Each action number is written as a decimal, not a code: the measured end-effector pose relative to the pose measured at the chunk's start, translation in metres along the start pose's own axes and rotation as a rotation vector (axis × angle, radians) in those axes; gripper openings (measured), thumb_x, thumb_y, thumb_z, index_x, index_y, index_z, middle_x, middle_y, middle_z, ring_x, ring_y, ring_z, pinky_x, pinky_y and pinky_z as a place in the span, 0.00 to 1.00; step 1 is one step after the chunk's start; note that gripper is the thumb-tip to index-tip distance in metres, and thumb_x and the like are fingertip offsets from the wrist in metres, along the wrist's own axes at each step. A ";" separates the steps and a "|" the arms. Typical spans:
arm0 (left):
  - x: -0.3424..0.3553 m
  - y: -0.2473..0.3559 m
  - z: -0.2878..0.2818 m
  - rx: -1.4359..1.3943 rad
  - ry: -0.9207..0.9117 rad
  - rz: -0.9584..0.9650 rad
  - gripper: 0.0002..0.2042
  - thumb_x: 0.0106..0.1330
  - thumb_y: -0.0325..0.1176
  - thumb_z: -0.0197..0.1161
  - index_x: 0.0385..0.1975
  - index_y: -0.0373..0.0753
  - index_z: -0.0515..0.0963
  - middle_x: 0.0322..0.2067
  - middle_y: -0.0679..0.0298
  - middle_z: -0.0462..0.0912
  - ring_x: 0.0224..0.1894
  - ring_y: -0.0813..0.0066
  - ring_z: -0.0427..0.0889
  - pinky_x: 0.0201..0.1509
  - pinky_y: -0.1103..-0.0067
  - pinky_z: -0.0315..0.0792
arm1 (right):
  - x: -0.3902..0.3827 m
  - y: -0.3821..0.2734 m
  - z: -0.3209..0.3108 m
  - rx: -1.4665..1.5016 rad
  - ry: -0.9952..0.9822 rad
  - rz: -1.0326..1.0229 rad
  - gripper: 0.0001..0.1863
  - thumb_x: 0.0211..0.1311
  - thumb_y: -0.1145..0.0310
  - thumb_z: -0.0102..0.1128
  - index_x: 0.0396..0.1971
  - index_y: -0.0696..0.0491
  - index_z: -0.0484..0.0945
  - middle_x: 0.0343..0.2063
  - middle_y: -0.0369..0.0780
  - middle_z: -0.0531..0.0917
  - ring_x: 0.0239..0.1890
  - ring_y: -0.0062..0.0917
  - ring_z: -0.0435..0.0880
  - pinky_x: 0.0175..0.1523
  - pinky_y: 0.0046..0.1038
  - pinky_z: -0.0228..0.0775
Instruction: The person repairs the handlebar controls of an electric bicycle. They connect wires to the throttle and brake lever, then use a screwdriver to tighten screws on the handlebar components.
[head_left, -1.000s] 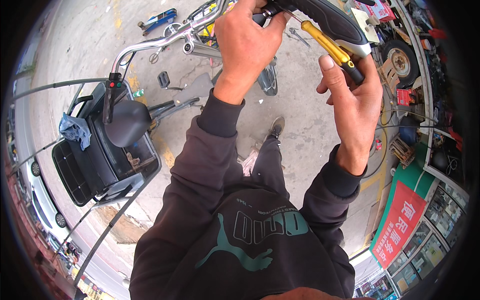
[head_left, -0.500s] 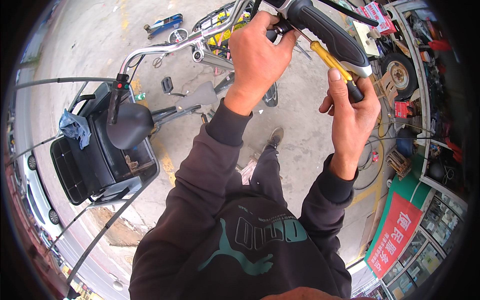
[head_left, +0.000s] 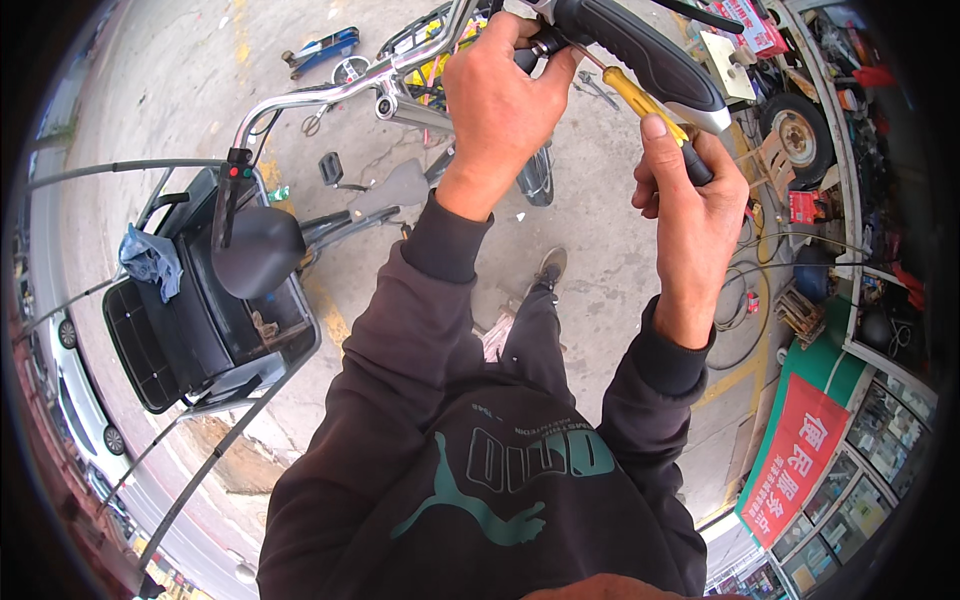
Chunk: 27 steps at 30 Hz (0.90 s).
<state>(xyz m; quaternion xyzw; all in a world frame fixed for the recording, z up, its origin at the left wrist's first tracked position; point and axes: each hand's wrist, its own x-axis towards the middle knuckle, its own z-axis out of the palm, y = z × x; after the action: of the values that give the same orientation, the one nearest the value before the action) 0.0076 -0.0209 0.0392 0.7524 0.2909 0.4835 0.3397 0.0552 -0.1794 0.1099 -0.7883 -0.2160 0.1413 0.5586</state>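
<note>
My right hand [head_left: 692,200] is closed round a screwdriver [head_left: 640,104] with a yellow and black handle, thumb along its side. Its thin shaft points up and left to a small black fitting [head_left: 545,42] beside the handlebar grip. My left hand [head_left: 505,110] pinches that black fitting; part of it is hidden by the fingers. The black rubber handlebar grip [head_left: 645,62] with a silver end slants above the screwdriver. Chrome handlebars [head_left: 330,95] curve away to the left, ending in another black grip with a red and a green button [head_left: 237,172].
Left stands a tricycle's black padded seat [head_left: 160,330] with a blue cloth [head_left: 150,262] on it, near a black saddle [head_left: 258,252]. A blue floor jack [head_left: 322,48] lies on the concrete beyond. On the right are a wheel [head_left: 798,138], coiled hose [head_left: 735,325] and a red banner [head_left: 797,460].
Both hands, with the screwdriver and the handlebar grip, sit slightly farther up and left in the picture. The left hand keeps its pinch, and the screwdriver stays angled at the fitting.
</note>
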 end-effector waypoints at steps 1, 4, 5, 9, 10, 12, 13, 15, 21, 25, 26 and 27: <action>0.000 0.000 0.000 -0.002 -0.008 -0.013 0.16 0.55 0.36 0.77 0.35 0.31 0.83 0.32 0.55 0.89 0.35 0.64 0.90 0.40 0.75 0.79 | 0.000 0.002 -0.001 0.040 -0.010 -0.002 0.17 0.67 0.56 0.68 0.29 0.56 0.80 0.17 0.34 0.78 0.17 0.13 0.73 0.23 0.18 0.58; -0.001 0.001 -0.003 -0.018 -0.035 -0.036 0.18 0.55 0.38 0.78 0.37 0.31 0.83 0.32 0.55 0.89 0.36 0.65 0.90 0.42 0.75 0.79 | -0.002 0.003 -0.010 0.118 -0.040 0.035 0.17 0.68 0.57 0.66 0.32 0.57 0.81 0.21 0.35 0.82 0.18 0.14 0.75 0.24 0.18 0.61; -0.001 0.002 -0.004 -0.024 -0.044 -0.042 0.18 0.55 0.39 0.78 0.37 0.31 0.83 0.33 0.55 0.89 0.36 0.65 0.90 0.42 0.75 0.79 | -0.002 0.003 -0.014 0.137 -0.051 0.055 0.16 0.68 0.57 0.66 0.33 0.57 0.82 0.22 0.36 0.83 0.19 0.15 0.76 0.25 0.18 0.61; -0.001 0.002 0.000 -0.018 -0.016 -0.013 0.18 0.53 0.39 0.79 0.36 0.34 0.81 0.31 0.56 0.88 0.33 0.58 0.88 0.38 0.70 0.78 | 0.003 0.034 -0.022 0.388 -0.225 0.137 0.15 0.67 0.60 0.67 0.38 0.58 0.82 0.24 0.37 0.84 0.21 0.15 0.78 0.27 0.19 0.64; -0.002 -0.003 -0.001 0.008 -0.011 0.027 0.20 0.53 0.40 0.79 0.38 0.34 0.80 0.34 0.56 0.87 0.36 0.58 0.87 0.40 0.70 0.78 | 0.002 0.045 -0.024 0.481 -0.268 0.153 0.15 0.68 0.60 0.66 0.38 0.58 0.82 0.25 0.37 0.84 0.21 0.16 0.78 0.27 0.19 0.64; -0.001 -0.010 -0.007 0.067 -0.007 0.104 0.23 0.52 0.40 0.80 0.43 0.35 0.79 0.40 0.55 0.86 0.41 0.57 0.86 0.45 0.69 0.78 | -0.003 0.069 -0.030 0.674 -0.356 0.189 0.14 0.69 0.61 0.64 0.38 0.58 0.81 0.26 0.38 0.84 0.21 0.17 0.79 0.27 0.19 0.65; 0.001 -0.006 -0.017 0.194 0.019 0.196 0.28 0.50 0.39 0.81 0.49 0.36 0.77 0.50 0.55 0.81 0.50 0.54 0.82 0.51 0.67 0.76 | -0.006 0.086 -0.035 0.777 -0.414 0.211 0.13 0.70 0.63 0.62 0.39 0.59 0.79 0.27 0.39 0.84 0.21 0.18 0.79 0.27 0.20 0.66; 0.010 0.013 -0.038 0.348 -0.021 0.493 0.36 0.48 0.35 0.81 0.59 0.36 0.73 0.59 0.54 0.77 0.57 0.56 0.77 0.54 0.68 0.76 | -0.018 0.120 -0.047 0.989 -0.468 0.261 0.13 0.70 0.63 0.61 0.40 0.60 0.77 0.26 0.44 0.82 0.21 0.22 0.79 0.26 0.22 0.68; 0.059 0.062 -0.042 0.600 -0.512 0.928 0.28 0.47 0.22 0.73 0.54 0.43 0.81 0.51 0.68 0.85 0.42 0.67 0.82 0.45 0.75 0.78 | -0.029 0.179 -0.105 1.091 -0.457 0.388 0.16 0.68 0.61 0.64 0.39 0.60 0.76 0.26 0.47 0.81 0.20 0.26 0.78 0.26 0.24 0.69; 0.059 0.074 -0.042 0.572 -0.579 0.789 0.28 0.46 0.19 0.71 0.52 0.41 0.81 0.51 0.63 0.86 0.38 0.65 0.84 0.41 0.75 0.80 | -0.011 0.203 -0.133 1.037 -0.503 0.488 0.16 0.66 0.62 0.65 0.39 0.61 0.76 0.25 0.45 0.81 0.21 0.25 0.78 0.26 0.23 0.69; 0.055 0.074 -0.039 0.591 -0.534 0.787 0.28 0.45 0.18 0.71 0.52 0.39 0.81 0.50 0.61 0.86 0.38 0.64 0.84 0.41 0.76 0.80 | -0.005 0.206 -0.137 1.017 -0.520 0.513 0.16 0.66 0.62 0.65 0.39 0.61 0.76 0.25 0.45 0.81 0.21 0.25 0.78 0.26 0.23 0.68; 0.048 0.075 -0.039 0.618 -0.488 0.780 0.28 0.44 0.18 0.71 0.52 0.38 0.81 0.50 0.60 0.86 0.37 0.63 0.84 0.40 0.76 0.80 | 0.002 0.203 -0.141 0.960 -0.536 0.544 0.15 0.65 0.62 0.65 0.37 0.60 0.77 0.25 0.44 0.81 0.21 0.23 0.78 0.27 0.22 0.67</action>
<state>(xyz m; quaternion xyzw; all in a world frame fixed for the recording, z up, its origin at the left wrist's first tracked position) -0.0023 -0.0201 0.1360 0.9592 0.0318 0.2775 -0.0438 0.1593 -0.3512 -0.0334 -0.4126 -0.0521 0.5537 0.7214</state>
